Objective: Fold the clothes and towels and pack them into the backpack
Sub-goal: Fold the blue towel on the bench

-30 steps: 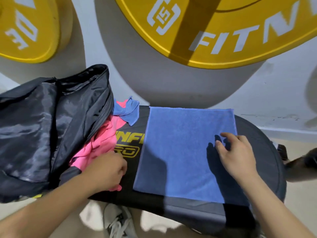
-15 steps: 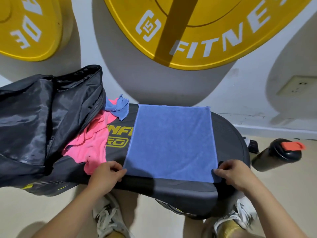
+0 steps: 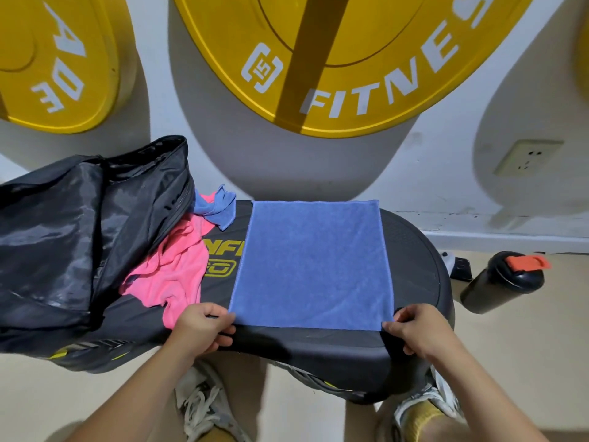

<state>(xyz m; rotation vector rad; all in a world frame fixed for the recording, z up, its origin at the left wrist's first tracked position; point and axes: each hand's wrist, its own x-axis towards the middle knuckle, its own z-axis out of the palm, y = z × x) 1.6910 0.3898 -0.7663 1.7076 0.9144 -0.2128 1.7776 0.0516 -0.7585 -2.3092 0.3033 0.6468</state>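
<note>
A blue towel [image 3: 314,263] lies spread flat on a black padded bench [image 3: 318,344]. My left hand [image 3: 204,327] pinches its near left corner and my right hand [image 3: 417,330] pinches its near right corner. To the left, a crumpled pink cloth [image 3: 173,272] and a smaller blue cloth [image 3: 216,207] lie against the open black backpack [image 3: 73,237], which rests on the bench's left end with its mouth facing the towel.
Two large yellow weight plates [image 3: 350,59] lean on the white wall behind the bench. A black bottle with a red cap [image 3: 503,282] lies on the floor at the right. A wall socket [image 3: 526,161] is at the right. My shoes [image 3: 200,400] are under the bench.
Both hands left the pink cloth and the towel's middle, came to the towel's near corners and took hold of them. The view has tilted up and shifted right.
</note>
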